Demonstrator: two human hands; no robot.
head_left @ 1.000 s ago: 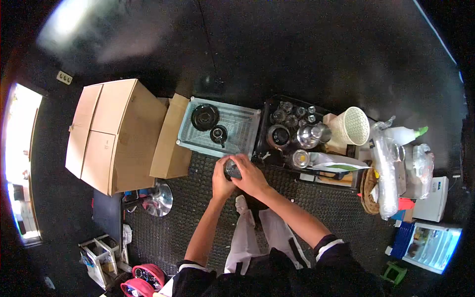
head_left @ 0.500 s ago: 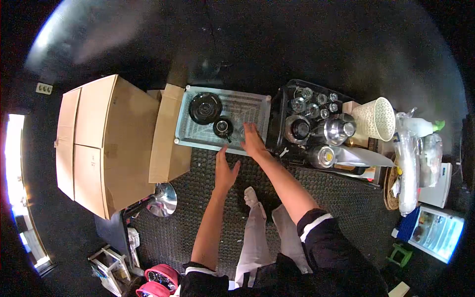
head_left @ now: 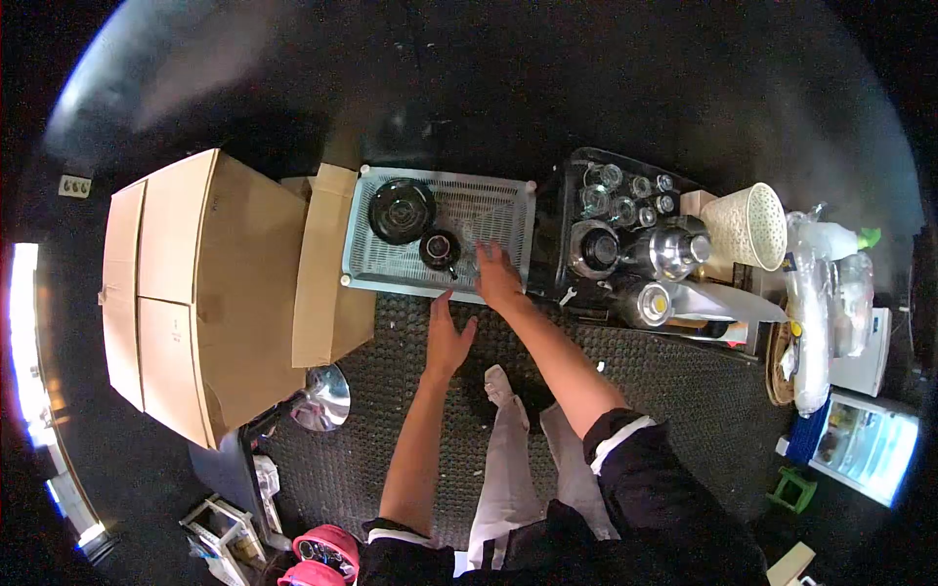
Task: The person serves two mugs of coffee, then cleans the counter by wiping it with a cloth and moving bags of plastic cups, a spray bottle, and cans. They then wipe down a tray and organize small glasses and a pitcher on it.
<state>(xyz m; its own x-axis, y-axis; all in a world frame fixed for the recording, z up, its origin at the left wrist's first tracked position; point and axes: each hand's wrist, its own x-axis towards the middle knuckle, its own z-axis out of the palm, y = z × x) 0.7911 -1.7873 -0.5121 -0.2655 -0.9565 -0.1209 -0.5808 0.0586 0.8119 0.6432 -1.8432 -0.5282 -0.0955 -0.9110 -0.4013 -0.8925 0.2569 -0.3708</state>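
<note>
A pale plastic basket (head_left: pixel 445 178) with slatted sides and floor stands in front of me. In it lie a round dark glass plate (head_left: pixel 402 211) and a smaller dark cup (head_left: pixel 439 249) with a handle. My right hand (head_left: pixel 498 277) reaches over the basket's near right corner, fingers spread and pointing down inside. A faint clear outline, like glass, shows beside its fingertips. My left hand (head_left: pixel 448 342) hovers at the basket's near edge, thumb apart from the fingers, holding nothing.
To the left stands a big cardboard box (head_left: pixel 249 283) with a flap by the basket. A black crate (head_left: pixel 576 161) on the right holds several glass jars (head_left: pixel 623 210) and metal shakers (head_left: pixel 674 248). Beyond are a cream perforated bin (head_left: pixel 747 230) and plastic-wrapped items (head_left: pixel 811 342).
The view has shifted slightly. My right hand stays at the basket's near right corner, and my left hand has hardly moved from the near edge.
</note>
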